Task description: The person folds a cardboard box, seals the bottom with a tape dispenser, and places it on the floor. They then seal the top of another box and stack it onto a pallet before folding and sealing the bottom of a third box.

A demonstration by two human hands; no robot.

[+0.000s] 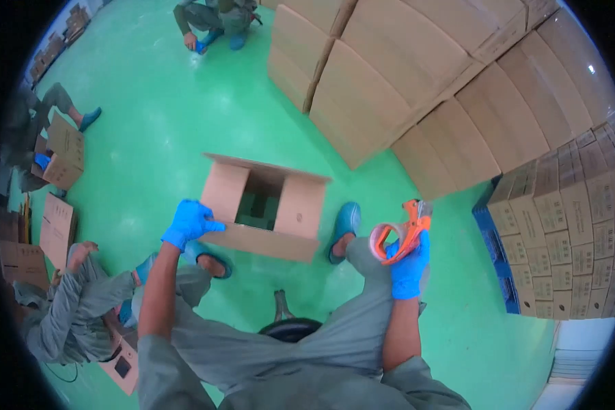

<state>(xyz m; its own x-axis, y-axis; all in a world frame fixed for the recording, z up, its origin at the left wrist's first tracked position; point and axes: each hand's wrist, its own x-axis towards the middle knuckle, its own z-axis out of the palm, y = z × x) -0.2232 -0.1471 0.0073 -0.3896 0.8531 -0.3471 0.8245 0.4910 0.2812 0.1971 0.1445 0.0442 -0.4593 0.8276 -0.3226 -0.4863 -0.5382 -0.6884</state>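
In front of me on the green floor stands an open cardboard box [299, 210], its flaps folded outward around a dark gap in the middle. My left hand [190, 225], in a blue glove, is at the box's near left corner. One of its fingers stretches out over the near flap, and nothing is held in it. My right hand [410, 270], also gloved in blue, grips an orange tape dispenser [411, 232] with a roll of tape on it. The dispenser is raised over my right knee, to the right of the box and apart from it.
Large cartons [369, 89] are stacked at the back right. Smaller boxes [560, 232] fill a blue pallet [495, 253] on the right. A person [82, 294] sits close on the left, another handles a box [67, 150] farther back, and a third [219, 17] crouches at the top.
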